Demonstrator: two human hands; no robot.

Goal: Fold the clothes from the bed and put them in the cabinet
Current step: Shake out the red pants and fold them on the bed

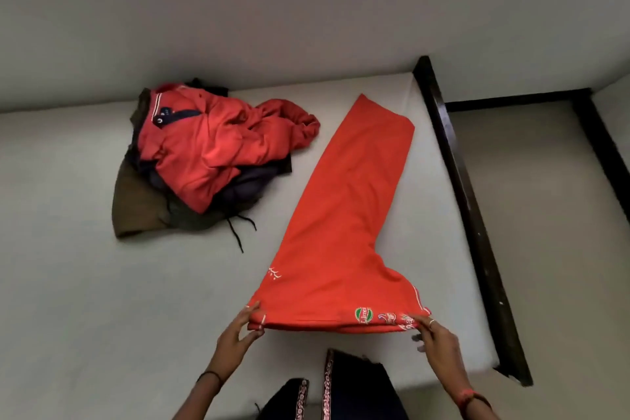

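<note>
L hand [238, 334] & R hand [434, 339] each pinch near edge of red shirt [341, 215], which stretches twd 12–1 o'clock across bed [85, 283].

The red shirt [341, 215] is a smooth matt cloth with small stitched or printed badges at its near edge. The pile of clothes [204, 157] is soft crumpled cloth — red, brown, dark. The bed [85, 283] has a plain matt grey cover. Its frame [467, 208] looks like dark wood — slightly glossy.

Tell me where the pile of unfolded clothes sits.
In the head view the clothes pile lies on the mattress toward its far edge, left of and apart from the red garment.
</note>
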